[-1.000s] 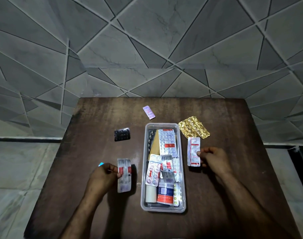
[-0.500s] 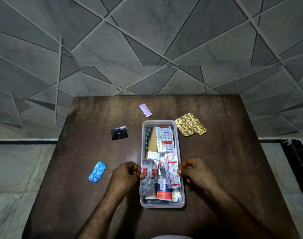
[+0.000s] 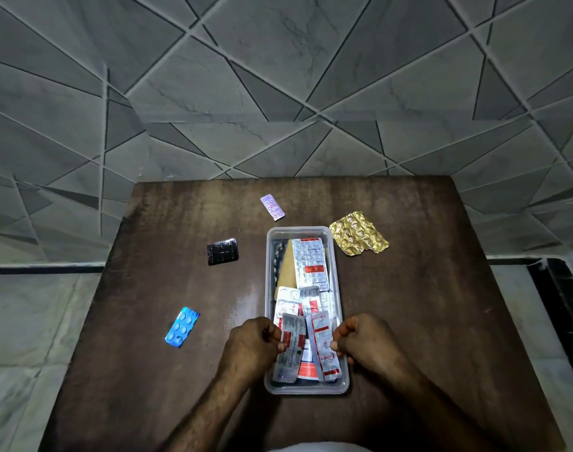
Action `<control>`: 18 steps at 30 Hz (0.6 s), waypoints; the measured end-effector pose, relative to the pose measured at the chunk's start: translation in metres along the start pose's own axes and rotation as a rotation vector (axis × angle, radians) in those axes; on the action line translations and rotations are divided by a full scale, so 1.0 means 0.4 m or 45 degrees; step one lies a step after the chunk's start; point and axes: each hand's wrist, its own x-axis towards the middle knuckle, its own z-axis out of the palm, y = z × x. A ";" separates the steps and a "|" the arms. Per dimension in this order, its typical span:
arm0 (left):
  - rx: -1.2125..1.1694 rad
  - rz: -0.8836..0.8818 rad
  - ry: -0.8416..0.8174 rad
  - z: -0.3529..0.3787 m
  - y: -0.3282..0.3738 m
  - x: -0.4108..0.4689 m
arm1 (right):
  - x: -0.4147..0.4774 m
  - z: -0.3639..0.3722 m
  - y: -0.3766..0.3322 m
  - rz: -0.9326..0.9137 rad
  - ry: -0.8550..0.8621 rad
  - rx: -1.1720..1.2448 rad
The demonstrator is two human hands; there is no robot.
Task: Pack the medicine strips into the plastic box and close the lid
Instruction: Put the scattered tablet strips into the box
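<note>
A clear plastic box (image 3: 268, 256) stands open in the middle of the brown table, with several medicine strips inside. My left hand (image 3: 254, 345) pinches a silver strip with red bands (image 3: 291, 349) over the box's near end. My right hand (image 3: 363, 340) pinches a second silver and red strip (image 3: 322, 344) right beside it. Both strips lie partly in the box. Four strips lie loose on the table: a blue one (image 3: 182, 327) at the left, a black one (image 3: 222, 251), a pale purple one (image 3: 272, 207) behind the box, and a crumpled gold one (image 3: 358, 233) at its right. No lid is in view.
The table (image 3: 425, 305) backs onto a grey tiled wall (image 3: 278, 76). Its left and right edges drop to a pale tiled floor (image 3: 27, 321).
Both hands carried their strips from the table on either side in over the box. They have since lowered them into its near end. The blue strip came into view when the left hand moved.
</note>
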 end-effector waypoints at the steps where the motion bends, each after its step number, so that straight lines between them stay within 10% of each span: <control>1: 0.014 -0.002 0.006 0.003 -0.002 0.004 | 0.001 0.000 0.000 0.001 -0.005 -0.030; 10: 0.269 0.078 0.130 0.017 0.001 0.009 | 0.011 0.011 -0.008 -0.057 0.018 -0.297; 18: -0.095 0.073 0.387 -0.101 -0.040 0.071 | 0.065 -0.065 -0.027 -0.055 0.082 -0.014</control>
